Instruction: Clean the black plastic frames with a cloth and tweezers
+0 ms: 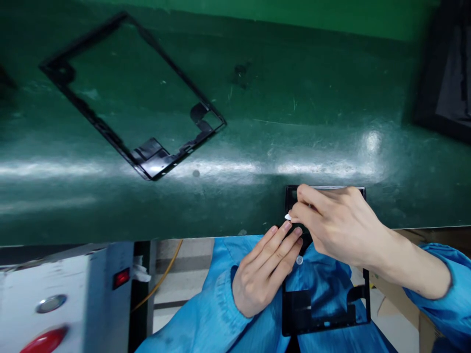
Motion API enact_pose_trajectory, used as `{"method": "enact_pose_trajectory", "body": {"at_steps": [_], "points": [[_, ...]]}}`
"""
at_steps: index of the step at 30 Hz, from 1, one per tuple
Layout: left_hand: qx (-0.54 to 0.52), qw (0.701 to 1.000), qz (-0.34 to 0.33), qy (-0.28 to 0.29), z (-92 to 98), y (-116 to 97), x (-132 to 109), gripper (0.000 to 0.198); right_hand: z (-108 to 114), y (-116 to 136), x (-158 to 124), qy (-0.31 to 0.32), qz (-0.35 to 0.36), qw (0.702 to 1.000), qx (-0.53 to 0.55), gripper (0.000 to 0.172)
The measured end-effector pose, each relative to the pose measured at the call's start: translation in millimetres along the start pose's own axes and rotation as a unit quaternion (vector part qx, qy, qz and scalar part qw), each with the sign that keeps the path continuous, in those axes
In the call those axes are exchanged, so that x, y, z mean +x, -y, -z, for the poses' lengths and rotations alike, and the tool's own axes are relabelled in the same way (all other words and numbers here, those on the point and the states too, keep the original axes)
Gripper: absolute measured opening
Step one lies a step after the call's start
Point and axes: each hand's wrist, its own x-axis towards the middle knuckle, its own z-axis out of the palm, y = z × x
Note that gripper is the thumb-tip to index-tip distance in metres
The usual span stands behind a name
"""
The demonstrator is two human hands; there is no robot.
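Note:
A black rectangular plastic frame lies partly on the green table's front edge and reaches down over my lap. My right hand is above its far end, thumb and fingers closed in a pinch on a small white piece with a pointed tip. My left hand lies over the frame's left side, fingers stretched out and close together, their tips just below the white piece. The left thumb is hidden. Beside the left fingers is a small clear round piece. The right hand covers much of the frame's upper part.
Another black frame lies on the green table at left. A small dark part is at the back, and a dark box-like object at the right. Below the table's left front stands a white machine with buttons.

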Motion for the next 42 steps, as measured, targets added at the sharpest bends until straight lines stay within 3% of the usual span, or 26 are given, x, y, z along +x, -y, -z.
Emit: {"method": "enact_pose_trajectory", "body": {"at_steps": [8, 13, 19, 26, 32, 37, 42], "points": [[-0.008, 1.000, 0.003, 0.002, -1.1, -1.8, -0.2, 0.032, -1.8, -12.2, 10.8, -0.039, -0.023, 0.997, -0.061, 0.022], [-0.008, 1.000, 0.000, 0.009, -1.2, -0.2, -1.2, 0.033, -1.1, -2.7, 3.9, -0.002, -0.010, 1.000, -0.018, 0.024], [-0.009, 1.000, -0.004, 0.002, -1.4, 0.3, 0.2, 0.034, -0.9, -1.5, -3.0, -0.008, -0.011, 1.000, 0.024, 0.029], [-0.019, 1.000, 0.007, -0.016, -9.3, -0.7, -6.5, 0.035, -13.6, -20.7, -9.0, -0.140, -0.100, 0.982, 0.079, 0.018], [-0.015, 1.000, 0.002, -0.024, -13.9, -0.4, -12.7, 0.032, -33.6, -19.8, -17.7, -0.201, -0.141, 0.957, 0.154, 0.009], [0.012, 0.997, 0.011, -0.079, -23.8, 0.4, -8.9, 0.028, -39.6, -17.8, -21.4, -0.188, -0.140, 0.954, 0.185, 0.010], [0.055, 0.982, 0.015, -0.180, -41.7, 2.6, -8.5, 0.029, -38.6, -16.6, -21.7, -0.181, -0.139, 0.953, 0.199, 0.013]]}}
